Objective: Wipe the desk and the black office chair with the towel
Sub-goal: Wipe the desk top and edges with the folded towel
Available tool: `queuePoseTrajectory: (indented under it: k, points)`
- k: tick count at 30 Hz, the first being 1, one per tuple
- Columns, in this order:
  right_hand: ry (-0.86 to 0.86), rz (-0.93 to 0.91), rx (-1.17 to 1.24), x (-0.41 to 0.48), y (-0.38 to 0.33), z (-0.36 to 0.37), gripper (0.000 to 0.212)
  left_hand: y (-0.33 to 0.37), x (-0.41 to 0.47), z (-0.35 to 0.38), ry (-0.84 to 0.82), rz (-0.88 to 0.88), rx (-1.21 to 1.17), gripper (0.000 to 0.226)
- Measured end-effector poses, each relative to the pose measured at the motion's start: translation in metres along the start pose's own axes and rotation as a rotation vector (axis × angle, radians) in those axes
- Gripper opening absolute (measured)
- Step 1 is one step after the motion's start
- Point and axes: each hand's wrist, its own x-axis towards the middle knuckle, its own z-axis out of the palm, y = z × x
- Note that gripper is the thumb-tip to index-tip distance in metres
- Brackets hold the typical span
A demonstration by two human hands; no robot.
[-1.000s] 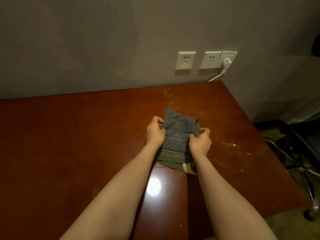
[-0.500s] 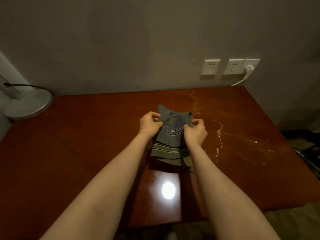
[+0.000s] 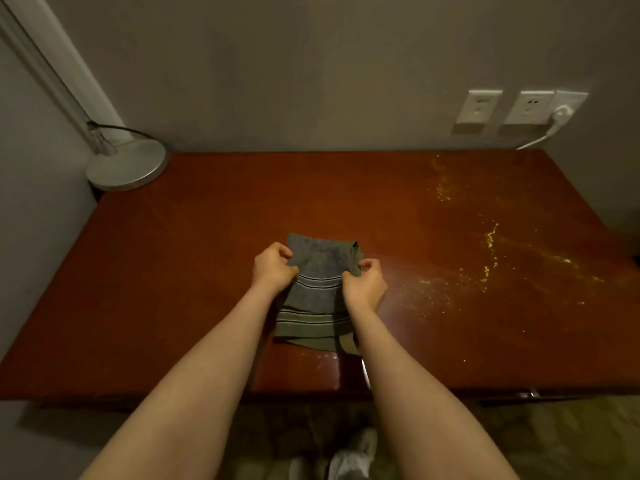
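Looking down on a glossy reddish-brown worktop [image 3: 166, 278] and starting at its far left corner: noticing a round grey lamp base [image 3: 126, 166] sitting there, with a dark cord [image 3: 114, 128] looping over it.

Moving toward the middle: pinching the left edge of the towel [image 3: 320, 289] with the left hand [image 3: 273, 270], grip curled tight, thumb and fingers closing on the cloth. Bunching the upper part of that towel (grey-green, crossed by bands of dark and pale stripes) between the two hands, while leaving its lower end lying on the worktop near the front edge, roughly midway along. Pinching the right edge with the right hand [image 3: 363, 285], grip likewise bent around a fold of cloth. Reaching in with both bare forearms [image 3: 194, 375] from the bottom of the view. Glimpsing pale shoes [image 3: 349, 459] on the floor [image 3: 519, 441] below the front edge.

Continuing right: finding yellow crumbs [image 3: 490, 244] scattering across the right half of the worktop, with fine specks lying near the right hand and thicker streaks lying well apart from the towel.

Ending at the wall [image 3: 311, 64] behind the far right corner: spotting white sockets [image 3: 478, 106] in a row, with a white plug [image 3: 559, 116] sitting in the rightmost one and trailing a cable [image 3: 530, 144] down toward the worktop.
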Motion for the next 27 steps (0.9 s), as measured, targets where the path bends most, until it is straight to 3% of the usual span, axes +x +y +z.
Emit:
queuePoseTrajectory:
  k: [3,6,8,11,14,18,27]
  points:
    - [0.064,-0.061,-0.207,-0.001,0.016,0.009,0.042,-0.014,-0.008,0.012,0.026,0.043,0.115,0.04]
    - [0.083,-0.31,-0.419,-0.002,0.016,0.018,0.058,-0.018,-0.011,0.023,0.056,0.187,0.258,0.051]
    - [-0.025,-0.498,-0.522,-0.001,0.009,0.028,0.058,-0.017,-0.008,0.028,0.028,0.3,0.358,0.054]
    - [-0.242,-0.609,-0.605,0.006,0.01,0.046,0.056,-0.022,0.001,0.036,-0.086,0.375,0.485,0.054]
    - [-0.264,-0.698,-0.802,0.016,0.031,0.055,0.053,-0.037,0.004,0.046,-0.17,0.355,0.48,0.053]
    - [-0.26,-0.712,-0.85,0.021,0.034,0.057,0.053,-0.044,0.007,0.056,-0.08,0.364,0.524,0.052]
    - [-0.258,-0.739,-0.799,0.042,0.05,0.022,0.052,-0.014,-0.011,0.089,-0.09,0.31,0.519,0.053]
